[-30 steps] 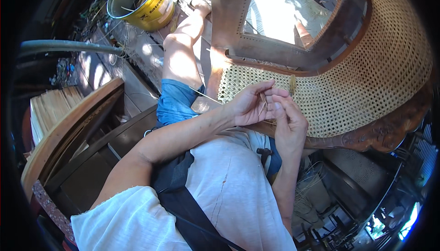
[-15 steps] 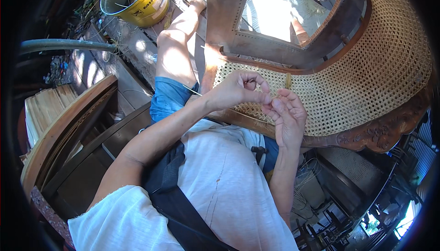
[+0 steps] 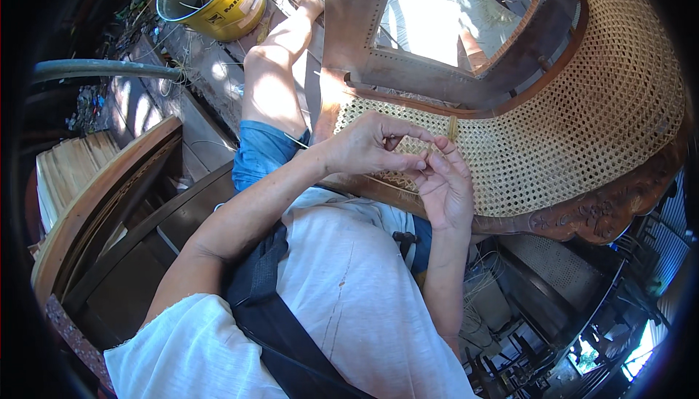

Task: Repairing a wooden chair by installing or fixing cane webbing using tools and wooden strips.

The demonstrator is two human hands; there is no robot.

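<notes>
In front of my body, above the woven cane panel point(image 3: 502, 159) of a carved wooden chair, my two hands meet. My left hand point(image 3: 371, 144) has its thumb and index finger bent together in a pinch. My right hand point(image 3: 448, 188), palm turned up, pinches right beside those fingertips. Whatever lies between the fingers is too thin or hidden to make out. Just behind the right fingers a short straw-coloured stick point(image 3: 453, 128) stands at the panel's edge. A pale thin strand point(image 3: 295, 140) shows beside my left forearm.
The brown chair frame point(image 3: 422, 78), with an opening and rows of small holes, lies beyond the panel. A yellow bucket point(image 3: 244, 9) holding strands stands at the far left. Curved wood point(image 3: 109, 202) lies at left; dark cane-panelled furniture point(image 3: 561, 275) is at right.
Both hands have shifted slightly left in the picture, along with the whole view. The right fingers have moved in closer to the left fingertips, the index finger now touching them.
</notes>
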